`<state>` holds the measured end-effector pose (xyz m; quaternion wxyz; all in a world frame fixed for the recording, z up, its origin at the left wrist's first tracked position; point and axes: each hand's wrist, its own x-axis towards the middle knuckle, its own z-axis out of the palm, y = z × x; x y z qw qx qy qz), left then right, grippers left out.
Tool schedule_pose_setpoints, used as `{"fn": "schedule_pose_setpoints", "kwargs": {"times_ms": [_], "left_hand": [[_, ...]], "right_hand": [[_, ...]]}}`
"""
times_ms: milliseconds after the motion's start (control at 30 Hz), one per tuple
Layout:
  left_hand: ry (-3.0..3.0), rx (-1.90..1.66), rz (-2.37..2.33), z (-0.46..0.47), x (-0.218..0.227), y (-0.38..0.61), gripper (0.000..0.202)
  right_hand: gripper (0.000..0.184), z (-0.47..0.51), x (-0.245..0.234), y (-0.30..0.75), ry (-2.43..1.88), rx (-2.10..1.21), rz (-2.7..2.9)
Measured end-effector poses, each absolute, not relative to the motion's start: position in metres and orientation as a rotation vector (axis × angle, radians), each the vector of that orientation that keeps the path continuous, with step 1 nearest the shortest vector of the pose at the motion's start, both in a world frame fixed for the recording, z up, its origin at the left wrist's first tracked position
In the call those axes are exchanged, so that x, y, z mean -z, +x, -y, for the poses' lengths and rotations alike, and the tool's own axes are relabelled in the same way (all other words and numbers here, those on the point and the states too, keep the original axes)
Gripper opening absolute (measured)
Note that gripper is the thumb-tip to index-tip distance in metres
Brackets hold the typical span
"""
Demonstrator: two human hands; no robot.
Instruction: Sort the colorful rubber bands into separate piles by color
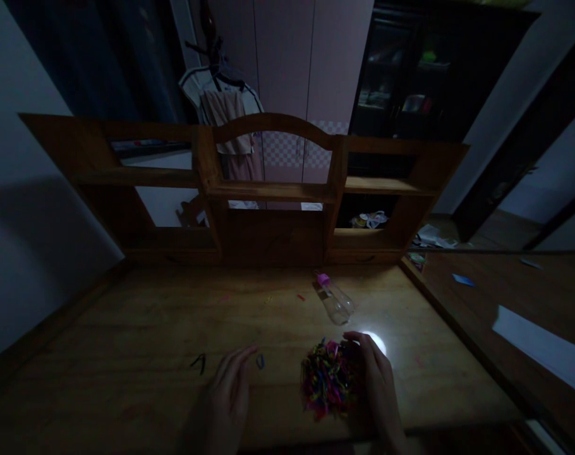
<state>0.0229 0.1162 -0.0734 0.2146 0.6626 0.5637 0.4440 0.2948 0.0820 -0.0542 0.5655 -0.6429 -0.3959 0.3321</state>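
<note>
A heap of small multicoloured elastic bands (329, 379) lies on the wooden desktop, in pink, yellow, blue, red and black. My right hand (373, 370) curves along the right side of the heap, its fingertips at the far edge; nothing is visibly gripped. My left hand (229, 382) rests low over the desktop with fingers stretched to the right, holding nothing that I can see. Just right of its fingertips lies a single blue band (260, 361). To its left are some black bands (199, 362). Beyond the heap, a clear plastic bottle (338, 303) with a pink cap lies on its side.
Small pieces, a red one (301, 297) and a yellow one (268, 299), lie farther back on the desktop. A wooden shelf unit (273, 189) stands along the far edge. At right, a lower brown surface holds a white strip (543, 344). The room is dim.
</note>
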Motion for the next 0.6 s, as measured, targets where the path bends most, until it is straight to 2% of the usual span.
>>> {"fn": "schedule_pose_setpoints", "kwargs": {"times_ms": [300,600], "left_hand": [[1.965,-0.944,-1.281,-0.107,0.050,0.091,0.028],[2.002,-0.841,-1.296,-0.114,0.059,0.103,0.032]], "right_hand": [[0.037,-0.082,0.051,0.296,-1.507,-0.748,1.004],[0.036,-0.081,0.053,0.297,-1.480,-0.838,1.031]]}}
